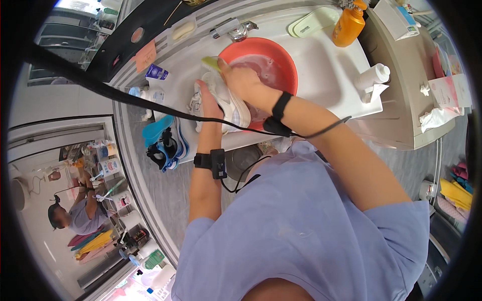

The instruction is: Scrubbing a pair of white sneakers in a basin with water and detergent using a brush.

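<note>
A white sneaker (235,108) is held at the left side of a red basin (290,67) and partly overlaps its rim. My left hand (209,104) grips the shoe from its left side. In my right hand (241,80) is a green scrub brush (211,62), its bristles close to the far end of the shoe. Whether they touch it I cannot tell. Cloudy, sudsy water (266,65) lies in the basin. My fingers and forearm hide parts of the shoe and the brush handle.
The basin stands in a white sink (321,75) under a chrome faucet (238,30). An orange pump bottle (349,25), a white bottle (372,76) and a green soap box (314,22) are on the right. Blue-and-black shoes (170,145) sit at the left edge. A black cable (165,109) crosses the view.
</note>
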A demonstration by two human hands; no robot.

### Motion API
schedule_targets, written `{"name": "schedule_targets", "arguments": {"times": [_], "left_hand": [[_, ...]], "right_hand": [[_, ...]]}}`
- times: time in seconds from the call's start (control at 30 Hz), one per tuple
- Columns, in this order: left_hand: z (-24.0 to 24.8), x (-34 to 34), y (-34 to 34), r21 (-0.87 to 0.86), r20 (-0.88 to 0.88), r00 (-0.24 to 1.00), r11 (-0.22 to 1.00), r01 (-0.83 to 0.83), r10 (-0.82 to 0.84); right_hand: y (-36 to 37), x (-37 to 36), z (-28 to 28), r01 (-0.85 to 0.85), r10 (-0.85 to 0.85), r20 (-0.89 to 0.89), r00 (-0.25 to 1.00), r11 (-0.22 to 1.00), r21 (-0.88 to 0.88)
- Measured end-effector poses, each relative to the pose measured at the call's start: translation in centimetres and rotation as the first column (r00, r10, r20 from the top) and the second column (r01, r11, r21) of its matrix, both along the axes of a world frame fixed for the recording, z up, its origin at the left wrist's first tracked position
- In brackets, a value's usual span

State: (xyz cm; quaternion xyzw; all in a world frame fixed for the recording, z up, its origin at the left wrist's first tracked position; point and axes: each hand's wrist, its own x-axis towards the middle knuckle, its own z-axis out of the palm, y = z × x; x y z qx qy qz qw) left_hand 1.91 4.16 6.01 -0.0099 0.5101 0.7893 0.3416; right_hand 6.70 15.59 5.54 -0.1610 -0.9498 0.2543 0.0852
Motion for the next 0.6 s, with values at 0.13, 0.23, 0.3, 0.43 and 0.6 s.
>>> {"name": "schedule_targets", "arguments": {"times": [0.13,0.23,0.3,0.43,0.6], "left_hand": [[-0.4,0.5,0.1,-0.049,-0.037,0.999,0.999,-0.007,0.005],[1.2,0.7,-0.6,-0.077,-0.069,0.996,0.995,-0.061,0.056],[0.8,-0.7,-2.1,-0.036,-0.023,0.996,0.996,-0.081,0.081],[0.7,-2.1,-3.5,0.009,0.050,0.992,0.993,-0.118,0.117],[0.9,-1.2,-3.5,-0.002,-0.026,0.992,0.993,-0.120,0.120]], "right_hand": [[2.2,-2.7,-0.3,0.127,-0.123,0.050,0.991,0.989,-0.082],[1.0,-2.0,-0.9,0.090,-0.087,0.023,0.996,0.976,-0.197],[-1.4,0.9,-0.3,0.031,-0.022,0.044,0.999,0.978,-0.208],[-4.7,6.5,0.1,-0.078,0.114,0.157,0.981,0.973,-0.219],[-3.7,6.4,1.7,-0.087,0.116,0.188,0.975,0.984,-0.153]]}}
